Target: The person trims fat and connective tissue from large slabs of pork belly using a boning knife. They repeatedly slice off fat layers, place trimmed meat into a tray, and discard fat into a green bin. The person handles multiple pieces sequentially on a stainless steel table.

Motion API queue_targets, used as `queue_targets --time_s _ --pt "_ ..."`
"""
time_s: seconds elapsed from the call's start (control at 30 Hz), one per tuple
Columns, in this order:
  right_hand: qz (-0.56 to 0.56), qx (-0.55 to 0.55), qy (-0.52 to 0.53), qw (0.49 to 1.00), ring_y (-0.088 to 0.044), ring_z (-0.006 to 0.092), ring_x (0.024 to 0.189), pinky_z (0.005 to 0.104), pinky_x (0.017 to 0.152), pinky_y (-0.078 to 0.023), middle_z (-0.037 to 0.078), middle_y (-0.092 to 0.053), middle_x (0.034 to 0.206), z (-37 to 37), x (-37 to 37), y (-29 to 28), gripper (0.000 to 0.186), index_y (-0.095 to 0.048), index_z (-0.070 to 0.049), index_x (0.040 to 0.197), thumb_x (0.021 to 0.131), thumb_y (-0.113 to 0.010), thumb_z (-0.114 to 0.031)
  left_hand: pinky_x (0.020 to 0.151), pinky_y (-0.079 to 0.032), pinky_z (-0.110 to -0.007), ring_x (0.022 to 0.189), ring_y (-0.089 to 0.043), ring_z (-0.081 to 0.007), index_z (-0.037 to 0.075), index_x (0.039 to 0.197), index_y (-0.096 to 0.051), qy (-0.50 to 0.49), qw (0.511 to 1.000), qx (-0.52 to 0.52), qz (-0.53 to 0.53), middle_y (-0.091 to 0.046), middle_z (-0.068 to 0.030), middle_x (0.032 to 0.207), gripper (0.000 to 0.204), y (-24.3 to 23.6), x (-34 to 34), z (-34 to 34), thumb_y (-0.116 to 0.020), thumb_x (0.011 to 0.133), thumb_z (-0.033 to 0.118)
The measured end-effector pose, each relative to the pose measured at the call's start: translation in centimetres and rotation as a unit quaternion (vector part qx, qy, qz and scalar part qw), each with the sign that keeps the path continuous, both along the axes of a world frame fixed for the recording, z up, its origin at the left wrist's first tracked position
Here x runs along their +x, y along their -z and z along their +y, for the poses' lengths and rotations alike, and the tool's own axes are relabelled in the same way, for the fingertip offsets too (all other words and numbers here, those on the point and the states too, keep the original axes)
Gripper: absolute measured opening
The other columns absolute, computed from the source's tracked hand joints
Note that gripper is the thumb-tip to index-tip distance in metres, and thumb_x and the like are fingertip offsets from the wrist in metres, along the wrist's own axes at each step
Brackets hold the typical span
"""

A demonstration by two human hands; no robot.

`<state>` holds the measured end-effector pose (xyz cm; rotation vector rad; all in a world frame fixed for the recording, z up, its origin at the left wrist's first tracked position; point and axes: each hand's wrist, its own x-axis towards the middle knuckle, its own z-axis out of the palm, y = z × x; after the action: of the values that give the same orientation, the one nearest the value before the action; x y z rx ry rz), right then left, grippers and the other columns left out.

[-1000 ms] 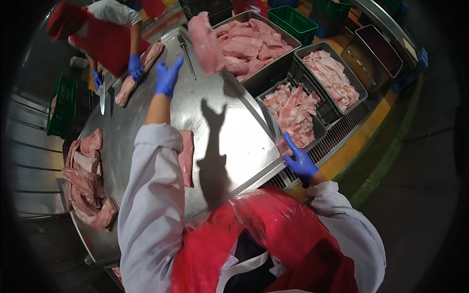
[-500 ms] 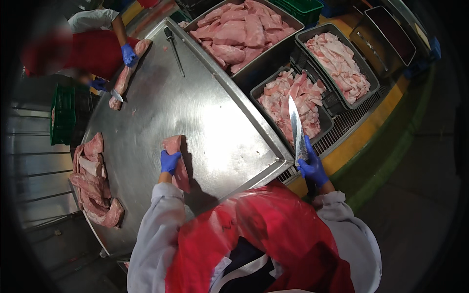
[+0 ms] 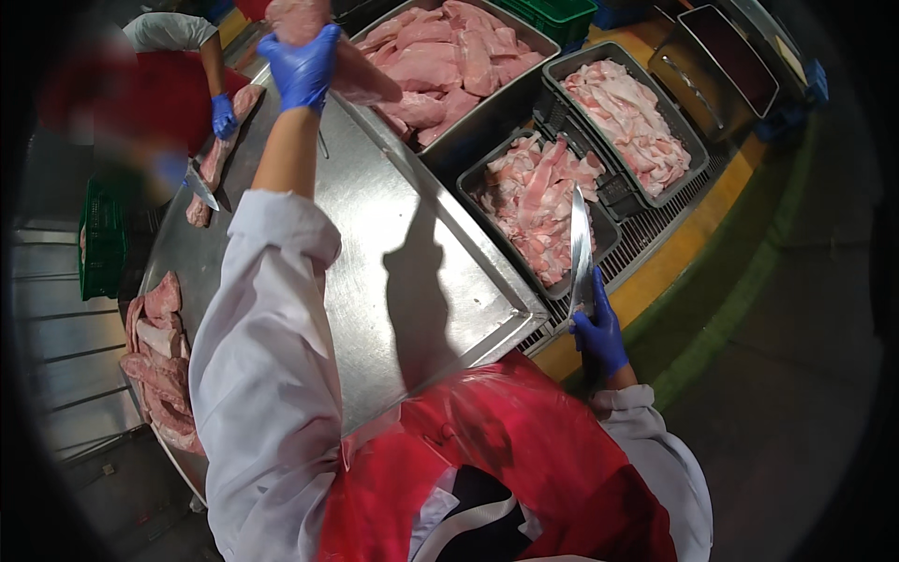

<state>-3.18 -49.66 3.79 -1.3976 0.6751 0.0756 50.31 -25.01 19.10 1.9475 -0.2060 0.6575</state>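
Note:
My left hand [image 3: 302,67], in a blue glove, is raised at the far end of the table. Its fingers are closed around a long piece of raw meat [image 3: 361,77], held in the air beside a large metal tub [image 3: 482,117] heaped with pale pink cuts. My right hand [image 3: 599,330], gloved alike, grips a knife [image 3: 582,245] by its handle. The blade points up and away, in front of a grey crate [image 3: 470,187] of meat trimmings [image 3: 538,192]. The steel table [image 3: 361,281] lies beneath my left arm, which hides part of it.
A second grey crate [image 3: 700,159] of trimmings stands farther right. Meat pieces [image 3: 161,361] lie at the table's left edge. Across the table a co-worker's gloved hand [image 3: 223,116] rests on a long meat strip [image 3: 221,155] near another knife [image 3: 201,187]. A green crate [image 3: 101,244] stands left.
My left hand has lifted the meat off the table and carried it up and away toward the metal tub. The right hand still holds the knife, its blade now more upright.

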Motion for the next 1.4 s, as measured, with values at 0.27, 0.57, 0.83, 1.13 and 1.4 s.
queue_targets --time_s 0.27,0.57,0.83,1.13,1.4 --pt "0.019 -0.029 0.013 0.999 -0.051 0.0083 0.055 0.0236 0.045 -0.044 0.003 -0.057 0.077 2.1 0.2 -1.7 0.082 -0.014 -0.024 0.160 0.092 -0.055 -0.002 0.081 -0.048 -0.039 0.089 -0.051 -0.0245 -0.005 0.124 -0.039 0.024 0.989 0.052 0.135 -0.051 -0.0148 0.104 0.085 19.1 -8.9 10.2 -0.086 0.074 0.045" --pt "-0.034 -0.050 -0.133 0.989 -0.041 0.0090 0.050 0.0230 0.042 -0.038 0.008 -0.056 0.101 14.3 6.1 -3.0 0.082 -0.019 -0.021 0.159 0.089 -0.047 0.010 0.101 -0.045 -0.047 0.119 -0.052 -0.0429 -0.001 0.127 -0.050 -0.157 0.915 0.315 0.199 -0.052 -0.0263 0.127 0.065 25.2 -37.5 49.8 -0.075 0.075 0.028" --pt "-0.067 -0.095 -0.301 0.946 -0.047 0.0082 0.065 0.0201 0.052 -0.042 0.009 -0.043 0.145 27.0 10.0 -2.3 0.082 -0.021 -0.017 0.159 0.087 -0.052 0.009 0.104 -0.042 -0.047 0.128 -0.048 -0.0400 0.003 0.131 -0.049 -0.350 0.767 0.434 0.316 -0.050 -0.0233 0.137 0.054 25.7 -50.2 80.7 -0.066 0.083 0.021" --pt "-0.027 -0.170 -0.308 0.936 -0.048 0.0105 0.052 0.0225 0.044 -0.040 0.003 -0.054 0.077 40.3 7.5 -5.6 0.084 -0.019 -0.019 0.159 0.085 -0.049 0.007 0.108 -0.037 -0.046 0.139 -0.040 -0.0342 0.010 0.135 -0.048 -0.269 0.576 0.664 0.392 -0.044 -0.0193 0.146 0.041 26.9 -48.8 100.4 -0.048 0.095 0.020" --pt "-0.035 -0.212 -0.332 0.919 -0.048 0.0098 0.056 0.0222 0.046 -0.040 0.005 -0.057 0.089 42.5 9.0 -6.2 0.084 -0.017 -0.018 0.160 0.086 -0.050 0.004 0.097 -0.046 -0.047 0.108 -0.060 -0.0403 0.005 0.129 -0.051 -0.169 0.739 0.478 0.444 -0.062 -0.0206 0.117 0.093 19.1 -46.0 98.3 -0.088 0.048 0.031"
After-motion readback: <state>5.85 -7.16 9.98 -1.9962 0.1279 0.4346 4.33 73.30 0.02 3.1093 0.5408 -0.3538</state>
